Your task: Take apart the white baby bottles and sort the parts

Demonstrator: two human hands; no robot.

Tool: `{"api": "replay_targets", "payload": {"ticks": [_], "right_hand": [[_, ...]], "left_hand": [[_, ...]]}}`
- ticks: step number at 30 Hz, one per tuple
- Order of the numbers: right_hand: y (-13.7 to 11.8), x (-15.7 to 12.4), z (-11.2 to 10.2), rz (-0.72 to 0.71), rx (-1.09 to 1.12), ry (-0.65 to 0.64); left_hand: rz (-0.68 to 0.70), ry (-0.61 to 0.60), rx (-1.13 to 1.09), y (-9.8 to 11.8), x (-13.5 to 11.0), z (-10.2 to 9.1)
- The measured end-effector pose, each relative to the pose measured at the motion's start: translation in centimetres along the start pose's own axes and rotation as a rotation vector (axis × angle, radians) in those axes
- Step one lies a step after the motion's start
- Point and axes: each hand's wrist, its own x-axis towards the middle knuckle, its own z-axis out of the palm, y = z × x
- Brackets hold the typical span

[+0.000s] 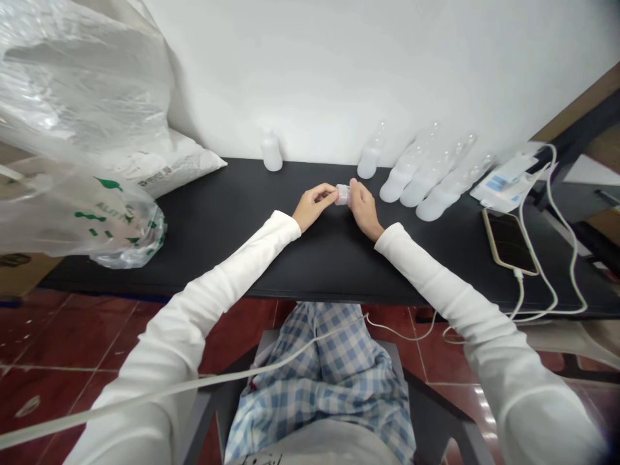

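Note:
A small clear plastic bottle (343,194) is held between both hands above the black table (232,219). My left hand (314,205) pinches its left end with curled fingers. My right hand (364,208) grips its right end, fingers closed round it. Both arms wear white sleeves and reach forward to the table's middle. Whether the bottle has a cap on it is too small to tell.
A lone white bottle (271,154) stands at the wall. To the right a row of several white bottles (426,181) lies against the wall. A phone (509,242) on a white cable and a white box (504,181) sit far right. Big plastic bags (82,148) fill the left.

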Motion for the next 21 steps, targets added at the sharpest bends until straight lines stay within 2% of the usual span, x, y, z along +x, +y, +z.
{"api": "replay_targets", "payload": {"ticks": [6,14,21], "right_hand": [[-0.3,-0.1,-0.1,0.026,-0.016,0.007],[-0.5,-0.1,-0.1,0.028,-0.073,0.004],[-0.2,-0.1,0.1,-0.021,-0.085,0.032]], "left_hand": [[0.081,0.047,0.191,0.9,-0.5,0.2],[-0.016,0.065,-0.013,-0.3,0.2,0.2],[-0.058,0.109,0.076,0.5,-0.1,0.3]]}}
